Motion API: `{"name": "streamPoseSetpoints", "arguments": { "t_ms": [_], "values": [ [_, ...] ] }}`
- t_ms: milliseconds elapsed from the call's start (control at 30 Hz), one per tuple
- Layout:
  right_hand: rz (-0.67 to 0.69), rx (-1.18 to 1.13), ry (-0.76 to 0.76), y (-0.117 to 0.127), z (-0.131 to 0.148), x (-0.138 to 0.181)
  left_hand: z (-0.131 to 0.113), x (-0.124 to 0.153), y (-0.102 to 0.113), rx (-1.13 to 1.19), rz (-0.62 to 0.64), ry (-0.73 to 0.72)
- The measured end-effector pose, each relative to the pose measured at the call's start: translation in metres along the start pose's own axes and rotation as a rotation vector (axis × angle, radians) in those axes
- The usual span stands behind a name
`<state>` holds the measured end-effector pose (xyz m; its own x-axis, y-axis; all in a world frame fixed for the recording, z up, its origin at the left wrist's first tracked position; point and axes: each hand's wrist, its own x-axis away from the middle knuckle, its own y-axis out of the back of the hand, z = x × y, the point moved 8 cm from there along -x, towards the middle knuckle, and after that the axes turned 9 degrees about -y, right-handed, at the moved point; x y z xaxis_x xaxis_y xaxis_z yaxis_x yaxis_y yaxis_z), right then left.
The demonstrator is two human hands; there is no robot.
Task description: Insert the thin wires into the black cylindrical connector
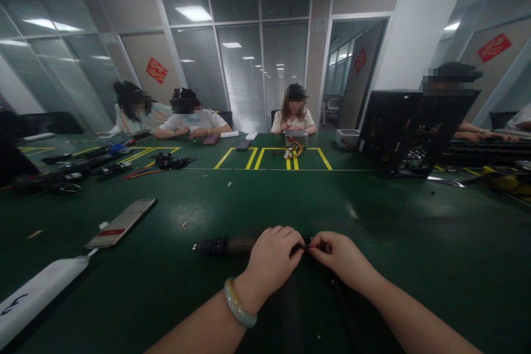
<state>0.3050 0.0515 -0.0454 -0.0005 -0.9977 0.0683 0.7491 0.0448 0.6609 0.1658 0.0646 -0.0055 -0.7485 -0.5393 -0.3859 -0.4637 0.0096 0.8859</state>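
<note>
The left hand (271,257), a pale bangle (239,303) on its wrist, curls closed over a dark cylindrical part (226,245) lying on the green table (373,232); the part's ridged end sticks out to the left of the knuckles. The right hand (338,257) sits just beside it, fingertips pinching something small and dark where the two hands meet; what exactly it is cannot be told. Farther left of the hands lie a phone (121,223) and a white power bank (39,293). Well beyond the hands, other people sit at the far edge, and an open black case (409,133) stands off to the right.
</note>
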Motion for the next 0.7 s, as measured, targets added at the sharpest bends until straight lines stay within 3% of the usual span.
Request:
{"name": "streamPoseSetpoints", "arguments": {
  "t_ms": [700],
  "values": [
    [-0.006,0.0,-0.003,-0.0011,-0.0026,-0.0013,0.0007,0.0004,0.0015,0.011,-0.013,0.017]
  ]
}}
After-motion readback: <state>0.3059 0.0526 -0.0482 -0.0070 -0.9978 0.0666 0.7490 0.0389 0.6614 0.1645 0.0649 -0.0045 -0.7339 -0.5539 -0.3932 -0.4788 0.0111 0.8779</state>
